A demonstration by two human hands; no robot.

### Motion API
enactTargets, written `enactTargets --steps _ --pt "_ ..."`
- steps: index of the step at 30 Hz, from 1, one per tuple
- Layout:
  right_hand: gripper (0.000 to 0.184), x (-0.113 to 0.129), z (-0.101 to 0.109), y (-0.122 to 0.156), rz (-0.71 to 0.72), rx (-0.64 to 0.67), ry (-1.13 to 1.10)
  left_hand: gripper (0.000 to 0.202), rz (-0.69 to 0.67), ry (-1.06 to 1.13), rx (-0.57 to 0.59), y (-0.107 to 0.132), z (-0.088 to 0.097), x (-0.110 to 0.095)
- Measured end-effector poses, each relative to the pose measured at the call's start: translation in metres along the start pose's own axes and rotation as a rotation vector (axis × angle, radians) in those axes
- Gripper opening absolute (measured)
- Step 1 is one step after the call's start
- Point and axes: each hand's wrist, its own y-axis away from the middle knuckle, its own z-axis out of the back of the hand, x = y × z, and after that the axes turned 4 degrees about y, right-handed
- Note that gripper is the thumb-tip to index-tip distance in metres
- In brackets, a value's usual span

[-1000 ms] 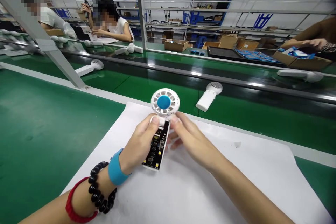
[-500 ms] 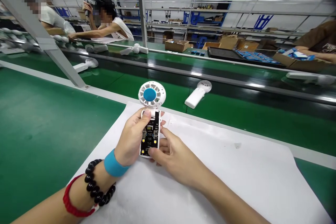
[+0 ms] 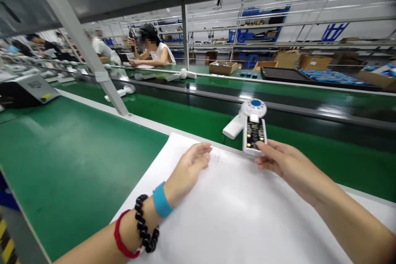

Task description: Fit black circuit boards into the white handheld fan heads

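My right hand [image 3: 286, 165] grips the lower end of a small white handheld fan [image 3: 254, 126] and holds it out over the green belt. The fan's body is uncovered, with a black circuit board showing, and its round head has a blue centre. My left hand [image 3: 190, 165] rests on the white paper sheet [image 3: 235, 214] with loosely curled fingers and nothing in them. It wears a blue band, black beads and a red cord at the wrist.
Another white fan [image 3: 234, 126] lies on the green conveyor just behind the held one. More fans [image 3: 181, 75] lie further along the belt. A slanted metal post [image 3: 102, 78] stands at left. People sit across the line [image 3: 151, 51]; cardboard boxes [image 3: 223, 66] and a black tray [image 3: 283, 74] sit beyond.
My left hand let go of the fan and dropped to the paper. My right hand carried the fan forward and right toward the belt. The view swung left.
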Motion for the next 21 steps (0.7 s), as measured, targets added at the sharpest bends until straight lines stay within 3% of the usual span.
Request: enactTargets --steps 4,7,10,16,21 --pt "0.039 -0.023 0.019 -0.024 0.066 -0.276 0.094 0.039 -0.275 -0.602 0.084 -0.009 0.007 0.009" --pt "0.05 -0.034 0.016 -0.029 0.126 -0.358 0.205 0.038 -0.376 -0.769 0.158 -0.031 0.005 0.013" --pt "0.041 -0.04 0.007 -0.028 0.243 -0.387 0.369 0.036 -0.437 -0.893 0.224 -0.062 -0.005 0.013" --pt "0.035 -0.051 -0.005 -0.021 0.454 -0.308 0.622 0.036 -0.385 -1.079 0.146 -0.117 -0.023 0.012" --pt "0.034 -0.054 -0.002 -0.02 0.457 -0.289 0.702 0.055 -0.237 -1.146 0.024 -0.135 -0.006 0.01"
